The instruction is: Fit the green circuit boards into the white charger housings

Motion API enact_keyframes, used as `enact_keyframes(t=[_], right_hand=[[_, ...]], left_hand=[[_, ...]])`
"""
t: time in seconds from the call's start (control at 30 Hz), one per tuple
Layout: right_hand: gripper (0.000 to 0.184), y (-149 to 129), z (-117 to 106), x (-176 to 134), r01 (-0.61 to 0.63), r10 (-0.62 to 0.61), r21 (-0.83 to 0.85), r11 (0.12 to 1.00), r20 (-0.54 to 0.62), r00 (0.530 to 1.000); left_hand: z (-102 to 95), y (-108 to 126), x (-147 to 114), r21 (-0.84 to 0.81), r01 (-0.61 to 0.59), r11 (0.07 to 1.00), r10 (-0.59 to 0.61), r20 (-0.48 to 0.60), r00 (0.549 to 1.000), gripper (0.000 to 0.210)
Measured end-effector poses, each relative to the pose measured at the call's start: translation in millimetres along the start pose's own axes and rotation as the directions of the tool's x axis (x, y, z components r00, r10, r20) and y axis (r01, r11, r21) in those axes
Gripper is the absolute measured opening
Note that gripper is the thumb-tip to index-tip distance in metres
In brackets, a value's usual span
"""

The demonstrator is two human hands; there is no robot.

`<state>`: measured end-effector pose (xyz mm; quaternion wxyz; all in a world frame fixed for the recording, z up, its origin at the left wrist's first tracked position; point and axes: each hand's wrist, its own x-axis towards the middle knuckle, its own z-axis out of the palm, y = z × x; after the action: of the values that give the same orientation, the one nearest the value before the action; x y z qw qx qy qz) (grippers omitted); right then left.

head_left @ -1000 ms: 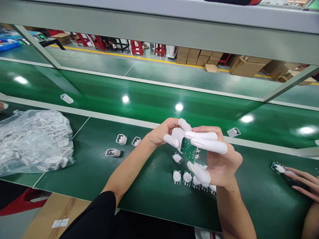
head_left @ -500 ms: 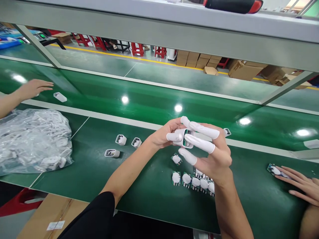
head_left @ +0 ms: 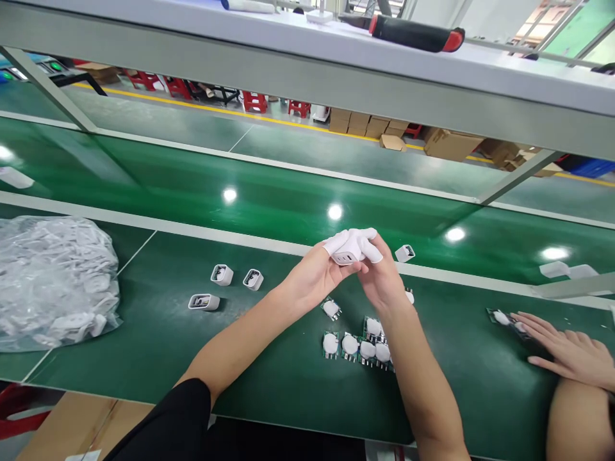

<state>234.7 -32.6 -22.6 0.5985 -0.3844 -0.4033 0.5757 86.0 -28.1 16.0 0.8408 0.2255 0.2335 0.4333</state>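
Both my hands, with white finger cots on several fingers, meet over the middle of the table around a white charger housing. Its end with port slots faces me. My left hand grips it from the left, while my right hand closes on it from the right. Fingers cover much of the housing, so its far end is hidden. Below my hands lie several green circuit boards topped with white pads; my right forearm hides part of the group. Three open white housings with parts inside stand left of my left forearm.
A clear bag of white plastic parts lies at the left. On the right a co-worker's hand touches circuit boards. Another white housing sits near the green belt. Overhead runs a shelf with a black-and-red tool on it.
My right hand has closed around the charger housing, which has turned so its port end faces me. The board inside its opening no longer shows. The co-worker's hand at left has left view.
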Motion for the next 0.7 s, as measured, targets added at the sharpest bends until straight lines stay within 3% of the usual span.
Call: enact_keyframes(t=[0.13, 0.33, 0.57, 0.7], right_hand=[[0.034, 16, 6, 4, -0.122, 0.127, 0.138, 0.983, -0.034, 0.991], [0.04, 31, 4, 8, -0.164, 0.161, 0.064, 0.984, 0.045, 0.986], [0.04, 33, 4, 7, -0.164, 0.165, 0.042, 0.986, -0.019, 0.986], [0.041, 29, 7, 7, -0.155, 0.157, 0.058, 0.986, -0.027, 0.987]], left_hand=[[8.3, -5, -4, -0.176, -0.024, 0.984, -0.008, -0.176, 0.984, 0.023], [16.8, -4, -8, -0.26, -0.062, 0.964, -0.03, -0.337, 0.941, 0.027], [21.5, 0, -5, -0.431, -0.053, 0.901, -0.115, -0.356, 0.928, 0.027], [20.4, -2, -1, -0.424, -0.054, 0.904, -0.103, -0.337, 0.936, 0.025]])
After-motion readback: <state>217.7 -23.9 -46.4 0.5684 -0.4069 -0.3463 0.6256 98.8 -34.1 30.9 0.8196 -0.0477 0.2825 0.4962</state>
